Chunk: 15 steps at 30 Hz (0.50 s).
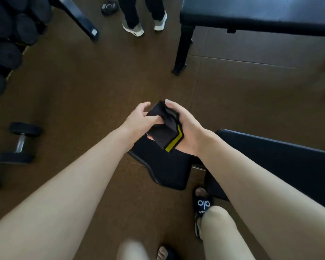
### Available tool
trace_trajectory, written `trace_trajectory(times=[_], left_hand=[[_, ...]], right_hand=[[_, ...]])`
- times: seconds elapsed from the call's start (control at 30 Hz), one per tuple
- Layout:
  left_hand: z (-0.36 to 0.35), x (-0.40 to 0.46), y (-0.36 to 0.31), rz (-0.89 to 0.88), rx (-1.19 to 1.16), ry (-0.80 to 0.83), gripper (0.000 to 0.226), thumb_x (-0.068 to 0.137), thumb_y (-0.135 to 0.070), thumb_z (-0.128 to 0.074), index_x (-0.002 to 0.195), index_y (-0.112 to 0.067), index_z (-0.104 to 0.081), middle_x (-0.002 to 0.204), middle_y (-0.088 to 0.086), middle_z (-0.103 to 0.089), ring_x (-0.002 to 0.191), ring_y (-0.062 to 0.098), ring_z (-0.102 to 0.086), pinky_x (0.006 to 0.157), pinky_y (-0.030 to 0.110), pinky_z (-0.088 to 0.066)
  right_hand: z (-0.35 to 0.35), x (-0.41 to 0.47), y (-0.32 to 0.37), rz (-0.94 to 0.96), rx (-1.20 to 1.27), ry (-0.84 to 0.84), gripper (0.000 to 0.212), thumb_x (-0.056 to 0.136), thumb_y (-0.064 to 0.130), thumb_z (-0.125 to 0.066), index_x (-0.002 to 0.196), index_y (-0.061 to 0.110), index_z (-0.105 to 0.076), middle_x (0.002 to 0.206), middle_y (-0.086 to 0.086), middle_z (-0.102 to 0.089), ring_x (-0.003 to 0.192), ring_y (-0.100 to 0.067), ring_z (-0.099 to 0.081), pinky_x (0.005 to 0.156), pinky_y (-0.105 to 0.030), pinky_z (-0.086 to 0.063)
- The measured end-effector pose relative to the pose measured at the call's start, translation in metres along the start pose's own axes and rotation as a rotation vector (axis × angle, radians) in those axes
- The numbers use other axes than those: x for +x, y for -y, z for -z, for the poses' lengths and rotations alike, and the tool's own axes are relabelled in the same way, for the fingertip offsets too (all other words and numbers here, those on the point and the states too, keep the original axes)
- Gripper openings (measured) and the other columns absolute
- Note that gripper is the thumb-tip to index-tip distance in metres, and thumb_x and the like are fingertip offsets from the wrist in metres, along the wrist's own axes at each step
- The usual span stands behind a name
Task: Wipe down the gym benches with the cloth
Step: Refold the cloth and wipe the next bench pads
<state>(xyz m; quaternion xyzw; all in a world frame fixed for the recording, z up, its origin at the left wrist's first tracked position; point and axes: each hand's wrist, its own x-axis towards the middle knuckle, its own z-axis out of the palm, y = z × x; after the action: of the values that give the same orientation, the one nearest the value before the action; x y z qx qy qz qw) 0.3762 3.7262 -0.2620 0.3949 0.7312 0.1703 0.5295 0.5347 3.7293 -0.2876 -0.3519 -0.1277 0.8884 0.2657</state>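
The cloth (165,126), black with a yellow stripe, is bunched between both hands above the near bench (270,152). The right hand (186,128) clamps it in a curled grip; the left hand (139,119) pinches its edge. The cloth touches no pad, so wiping appears not yet begun; the far bench (261,14) also remains. No containers are visible.

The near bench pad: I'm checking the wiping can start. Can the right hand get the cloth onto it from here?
Probably yes. The right hand holds the cloth just above the near bench pad, with nothing between them; the left hand also grips it.
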Motion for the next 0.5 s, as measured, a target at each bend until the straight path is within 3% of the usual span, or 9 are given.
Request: trace_trajectory(times=[0.1,0.2,0.3,0.5], left_hand=[[0.012,-0.034,-0.061,0.022,0.057,0.076,0.036,0.086,-0.025,-0.077,0.121,-0.025,-0.066,0.115,0.001,-0.074,0.105,0.020,-0.072,0.095,0.044,-0.059],[0.020,-0.067,-0.117,-0.007,0.233,0.117,0.015,0.091,-0.022,-0.074,0.105,-0.024,-0.069,0.104,0.001,-0.074,0.100,0.020,-0.070,0.094,0.042,-0.057],[0.021,-0.092,-0.168,-0.027,0.319,0.147,0.011,0.093,-0.023,-0.072,0.103,-0.023,-0.067,0.103,0.001,-0.072,0.098,0.018,-0.069,0.095,0.045,-0.057],[0.027,-0.110,-0.238,-0.099,0.383,0.162,0.013,0.095,-0.025,-0.069,0.105,-0.019,-0.064,0.102,0.004,-0.070,0.100,0.021,-0.067,0.093,0.046,-0.059]], right_hand=[[-0.026,-0.043,0.036,-0.005,0.013,0.019,0.049,0.102,0.049,-0.050,0.127,0.009,-0.065,0.122,-0.014,-0.070,0.113,-0.028,-0.067,0.118,-0.049,-0.038],[-0.046,-0.080,0.066,-0.061,-0.063,-0.098,0.053,0.095,0.045,-0.066,0.134,0.010,-0.063,0.129,-0.015,-0.069,0.124,-0.032,-0.064,0.116,-0.047,-0.041],[-0.066,-0.112,0.098,-0.071,-0.250,-0.251,0.053,0.085,0.046,-0.075,0.128,0.014,-0.068,0.120,-0.012,-0.074,0.117,-0.030,-0.069,0.110,-0.045,-0.048],[-0.089,-0.148,0.158,0.111,-0.420,-0.431,0.020,0.091,0.029,-0.071,0.102,0.012,-0.073,0.108,-0.015,-0.075,0.107,-0.034,-0.071,0.085,-0.041,-0.057]])
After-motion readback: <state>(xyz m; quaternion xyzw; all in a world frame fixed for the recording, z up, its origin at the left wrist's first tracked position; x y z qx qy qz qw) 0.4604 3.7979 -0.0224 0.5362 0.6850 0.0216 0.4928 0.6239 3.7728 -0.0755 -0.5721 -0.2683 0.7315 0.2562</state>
